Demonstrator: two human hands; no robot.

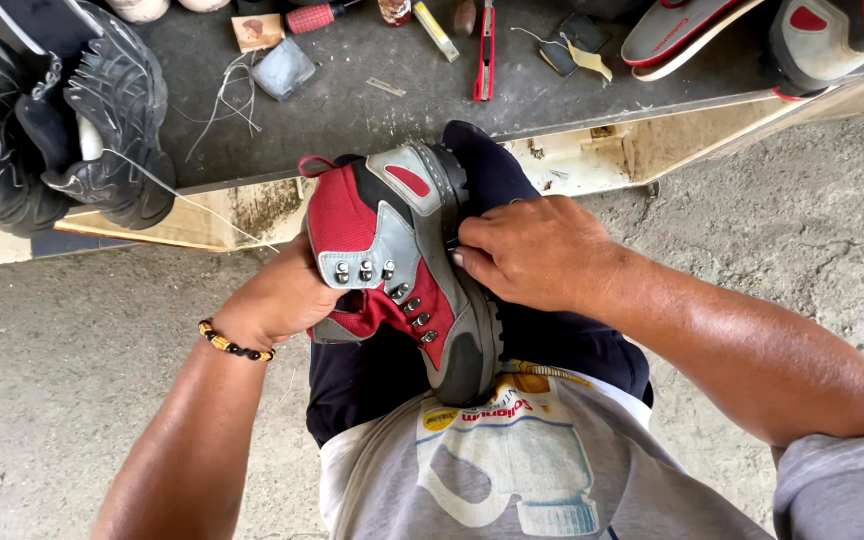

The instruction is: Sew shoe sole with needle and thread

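While the red-and-grey hiking boot (402, 270) lies on its side across the person's dark-trousered knee (512, 330), near the centre of the view, both hands are on it. From seven o'clock comes the left hand (277, 295), which wears a beaded bracelet (235, 342) at the wrist; its fingers go in at the boot's opening and out of sight, so it grasps the boot by the collar, though how tightly they curl I cannot tell. From four o'clock comes the right hand (532, 250), fingers bent and pressed against the grey sole edge — clasping the boot from the other side.

Up at twelve o'clock runs a dark workbench (372, 110), littered with small tools: a red utility knife (485, 50), a grey block (284, 68), some loose thread (227, 95). At ten o'clock a pair of black sports shoes (62, 110) sits on the bench's end — well apart from the boot. At one o'clock lie red-and-grey insoles (687, 30). Grey concrete floor (812, 220) spreads on both sides.
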